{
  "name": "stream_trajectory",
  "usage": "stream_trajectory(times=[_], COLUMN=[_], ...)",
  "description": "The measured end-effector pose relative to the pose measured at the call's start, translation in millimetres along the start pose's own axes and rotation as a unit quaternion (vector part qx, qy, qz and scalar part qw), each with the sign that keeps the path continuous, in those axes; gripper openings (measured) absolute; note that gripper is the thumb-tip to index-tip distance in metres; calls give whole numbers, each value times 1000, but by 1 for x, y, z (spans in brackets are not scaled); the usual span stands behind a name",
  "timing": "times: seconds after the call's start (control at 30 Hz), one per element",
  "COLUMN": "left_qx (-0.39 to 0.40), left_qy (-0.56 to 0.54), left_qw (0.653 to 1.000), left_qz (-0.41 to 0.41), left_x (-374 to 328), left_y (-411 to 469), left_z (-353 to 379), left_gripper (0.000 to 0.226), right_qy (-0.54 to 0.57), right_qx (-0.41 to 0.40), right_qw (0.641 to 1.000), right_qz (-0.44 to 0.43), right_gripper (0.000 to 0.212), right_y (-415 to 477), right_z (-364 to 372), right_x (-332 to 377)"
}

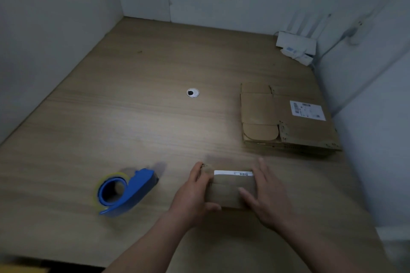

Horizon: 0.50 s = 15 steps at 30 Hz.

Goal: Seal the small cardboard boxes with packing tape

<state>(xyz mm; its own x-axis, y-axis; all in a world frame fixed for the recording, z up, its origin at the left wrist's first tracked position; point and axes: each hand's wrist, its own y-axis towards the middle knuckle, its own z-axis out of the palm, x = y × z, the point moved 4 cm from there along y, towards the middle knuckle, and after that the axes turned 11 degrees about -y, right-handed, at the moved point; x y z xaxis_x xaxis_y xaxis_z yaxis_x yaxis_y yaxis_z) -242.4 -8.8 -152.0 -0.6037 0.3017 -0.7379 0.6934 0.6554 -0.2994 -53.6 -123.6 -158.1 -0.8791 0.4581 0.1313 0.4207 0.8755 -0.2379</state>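
Observation:
A small brown cardboard box (228, 188) with a white label along its far edge sits on the wooden desk near me. My left hand (193, 193) grips its left side, thumb under the near edge and fingers along the far left corner. My right hand (266, 195) lies on its right side with straight fingers, thumb pressing on the top. A blue tape dispenser (126, 190) with a roll of clear tape lies on its side to the left of the box, apart from both hands.
A stack of flattened cardboard boxes (286, 117) with a white shipping label lies at the right. A cable grommet (192, 92) sits mid-desk. A white router (296, 43) with cables stands in the far right corner. White walls enclose the desk (133, 117) on three sides.

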Motion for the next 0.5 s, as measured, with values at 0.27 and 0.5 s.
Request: stream_trajectory(times=[0.27, 0.5], left_qx=[-17, -265], left_qy=[10, 163], left_qw=[1000, 948], left_qz=[6, -76], left_x=[-5, 77], left_y=[-6, -62], left_z=[-9, -81], left_gripper=[85, 66], right_qy=[-101, -57], right_qx=[69, 80], right_qw=[988, 993], right_qz=[-92, -72], right_gripper=[90, 86], right_y=[-8, -11], right_z=[2, 5], right_x=[5, 5])
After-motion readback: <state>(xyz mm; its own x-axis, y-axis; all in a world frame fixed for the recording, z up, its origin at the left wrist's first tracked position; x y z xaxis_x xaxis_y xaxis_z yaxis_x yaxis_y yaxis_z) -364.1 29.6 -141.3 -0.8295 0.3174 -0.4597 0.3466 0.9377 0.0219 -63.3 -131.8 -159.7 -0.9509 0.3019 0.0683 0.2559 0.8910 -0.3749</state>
